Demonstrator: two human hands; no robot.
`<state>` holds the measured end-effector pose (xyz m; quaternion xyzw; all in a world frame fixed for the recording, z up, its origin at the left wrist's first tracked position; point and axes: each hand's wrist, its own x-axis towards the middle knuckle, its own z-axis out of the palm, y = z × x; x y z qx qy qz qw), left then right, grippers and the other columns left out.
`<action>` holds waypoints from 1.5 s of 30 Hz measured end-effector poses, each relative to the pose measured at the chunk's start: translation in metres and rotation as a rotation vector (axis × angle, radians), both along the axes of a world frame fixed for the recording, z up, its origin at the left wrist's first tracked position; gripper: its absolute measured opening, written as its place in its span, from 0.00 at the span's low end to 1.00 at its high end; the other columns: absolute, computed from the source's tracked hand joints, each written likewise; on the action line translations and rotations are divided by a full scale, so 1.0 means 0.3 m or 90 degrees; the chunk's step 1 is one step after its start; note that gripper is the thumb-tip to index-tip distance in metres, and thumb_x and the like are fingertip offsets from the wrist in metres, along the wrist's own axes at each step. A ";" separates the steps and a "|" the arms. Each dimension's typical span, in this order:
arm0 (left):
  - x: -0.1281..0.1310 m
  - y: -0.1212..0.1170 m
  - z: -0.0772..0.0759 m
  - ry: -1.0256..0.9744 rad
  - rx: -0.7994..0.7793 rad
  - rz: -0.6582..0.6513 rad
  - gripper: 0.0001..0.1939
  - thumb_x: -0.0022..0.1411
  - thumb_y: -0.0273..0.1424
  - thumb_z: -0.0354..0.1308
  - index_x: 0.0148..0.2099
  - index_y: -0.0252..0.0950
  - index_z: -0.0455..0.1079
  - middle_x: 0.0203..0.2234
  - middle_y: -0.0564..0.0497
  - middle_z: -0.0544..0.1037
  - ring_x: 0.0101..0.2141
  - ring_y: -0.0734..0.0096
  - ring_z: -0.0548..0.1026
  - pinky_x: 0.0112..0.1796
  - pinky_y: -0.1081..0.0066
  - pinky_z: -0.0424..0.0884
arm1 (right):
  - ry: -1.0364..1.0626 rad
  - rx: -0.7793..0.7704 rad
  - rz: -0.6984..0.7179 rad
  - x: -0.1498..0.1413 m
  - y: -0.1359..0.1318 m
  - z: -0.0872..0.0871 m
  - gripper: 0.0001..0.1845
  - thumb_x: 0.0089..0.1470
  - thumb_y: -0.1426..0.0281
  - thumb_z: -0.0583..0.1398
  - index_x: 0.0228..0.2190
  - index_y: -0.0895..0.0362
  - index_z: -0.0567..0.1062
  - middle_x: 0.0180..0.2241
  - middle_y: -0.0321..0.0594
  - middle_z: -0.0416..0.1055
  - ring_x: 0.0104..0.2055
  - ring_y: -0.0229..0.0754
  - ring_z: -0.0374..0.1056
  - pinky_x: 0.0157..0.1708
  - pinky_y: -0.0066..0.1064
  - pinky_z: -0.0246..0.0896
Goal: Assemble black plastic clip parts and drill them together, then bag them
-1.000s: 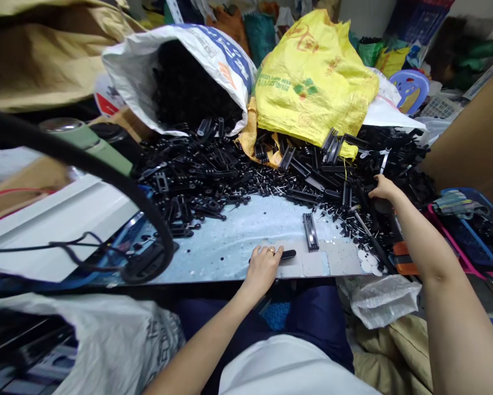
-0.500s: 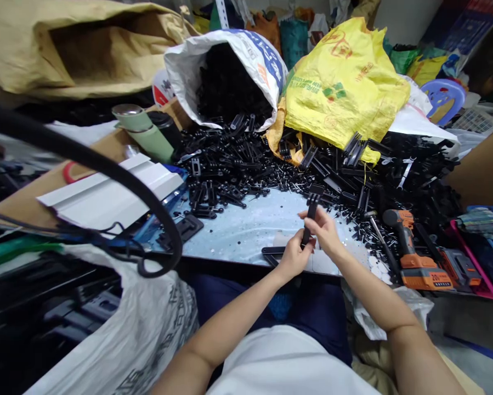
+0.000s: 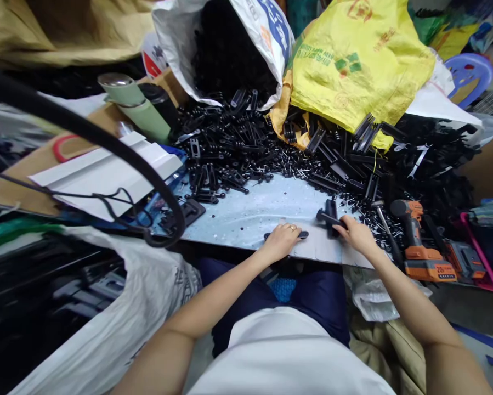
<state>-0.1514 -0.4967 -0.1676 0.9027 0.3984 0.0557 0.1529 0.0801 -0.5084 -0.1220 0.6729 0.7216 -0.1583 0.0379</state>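
Observation:
At the front edge of the blue work surface (image 3: 230, 219), my left hand (image 3: 282, 242) is closed over a black plastic bar (image 3: 303, 235). Both rounded ends of that bar stick out past the hand, while its middle is hidden. To the right, my right hand (image 3: 358, 237) pinches a slim black plastic part (image 3: 327, 218) between thumb and fingers. This slim part crosses another black piece (image 3: 332, 208); whether the two are joined I cannot tell. Behind both hands spreads a heap of black plastic parts (image 3: 230, 142) mixed with small screws.
An orange cordless drill (image 3: 414, 241) and a long-handled tool (image 3: 388, 233) lie at the right. Behind the heap are an open white sack (image 3: 170, 33) and a yellow sack (image 3: 357, 60). A black cable (image 3: 106, 145) arches across the left, near a green flask (image 3: 143, 112).
My hands have moved apart from the one black part they held together. My left hand has come down onto the bar at the edge; the right has shifted right. The view tilts lower.

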 end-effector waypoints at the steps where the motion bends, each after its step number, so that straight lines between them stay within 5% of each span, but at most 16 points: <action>1: 0.002 -0.002 0.006 0.008 -0.006 0.003 0.10 0.63 0.29 0.48 0.44 0.32 0.66 0.36 0.43 0.74 0.41 0.61 0.71 0.40 0.65 0.66 | -0.031 0.011 0.016 0.001 -0.005 0.003 0.12 0.56 0.61 0.52 0.36 0.56 0.67 0.33 0.44 0.72 0.32 0.43 0.68 0.28 0.28 0.54; 7: 0.006 -0.005 0.038 0.007 -0.060 -0.001 0.14 0.64 0.30 0.45 0.50 0.33 0.62 0.44 0.42 0.71 0.46 0.60 0.68 0.45 0.61 0.63 | -0.074 -0.099 0.347 -0.068 -0.057 0.010 0.14 0.58 0.58 0.51 0.36 0.55 0.68 0.32 0.41 0.73 0.32 0.41 0.69 0.26 0.27 0.48; 14: 0.007 -0.001 0.025 -0.054 -0.074 -0.028 0.30 0.49 0.52 0.57 0.45 0.35 0.62 0.41 0.43 0.72 0.43 0.54 0.70 0.45 0.58 0.63 | -0.164 -0.017 0.317 -0.109 -0.095 -0.014 0.18 0.60 0.57 0.47 0.39 0.55 0.70 0.31 0.42 0.72 0.32 0.40 0.68 0.25 0.29 0.42; 26: -0.034 -0.007 -0.041 -0.134 -0.005 -0.077 0.19 0.55 0.45 0.54 0.41 0.35 0.62 0.33 0.47 0.72 0.36 0.62 0.73 0.35 0.68 0.68 | -0.190 0.072 0.355 -0.151 -0.116 0.065 0.14 0.61 0.63 0.48 0.39 0.55 0.70 0.31 0.42 0.71 0.32 0.40 0.66 0.28 0.31 0.42; 33: 0.021 -0.014 -0.016 -0.056 -0.040 -0.069 0.20 0.54 0.46 0.56 0.41 0.34 0.63 0.35 0.44 0.73 0.40 0.59 0.72 0.38 0.66 0.68 | -0.130 0.004 0.345 -0.103 -0.064 0.024 0.16 0.58 0.58 0.51 0.34 0.57 0.72 0.32 0.43 0.71 0.36 0.43 0.66 0.31 0.30 0.50; 36: 0.058 0.060 0.011 -0.060 -0.042 -0.012 0.23 0.57 0.45 0.53 0.48 0.34 0.62 0.43 0.42 0.71 0.47 0.57 0.67 0.45 0.61 0.65 | -0.097 0.097 0.198 -0.054 -0.016 -0.011 0.20 0.56 0.55 0.52 0.39 0.58 0.71 0.37 0.47 0.70 0.41 0.47 0.65 0.36 0.32 0.54; 39: 0.077 0.226 0.034 -0.051 -0.037 0.177 0.17 0.64 0.33 0.44 0.54 0.32 0.58 0.46 0.40 0.69 0.47 0.58 0.67 0.44 0.62 0.65 | -0.121 0.166 -0.046 -0.022 0.024 -0.047 0.28 0.54 0.55 0.53 0.50 0.61 0.64 0.40 0.52 0.69 0.40 0.50 0.66 0.34 0.34 0.57; 43: 0.076 0.452 0.035 0.014 0.008 0.305 0.20 0.61 0.19 0.39 0.53 0.31 0.60 0.48 0.35 0.67 0.48 0.56 0.66 0.43 0.62 0.65 | -0.043 0.044 -0.032 -0.003 0.077 -0.034 0.25 0.49 0.65 0.58 0.50 0.58 0.65 0.39 0.46 0.71 0.36 0.47 0.68 0.35 0.34 0.60; 45: 0.076 0.513 0.021 0.030 0.011 0.303 0.20 0.60 0.17 0.38 0.50 0.29 0.63 0.47 0.34 0.68 0.48 0.55 0.66 0.43 0.62 0.65 | 0.032 0.096 -0.027 0.010 0.123 0.026 0.23 0.49 0.66 0.58 0.47 0.58 0.67 0.37 0.44 0.72 0.36 0.45 0.68 0.36 0.34 0.61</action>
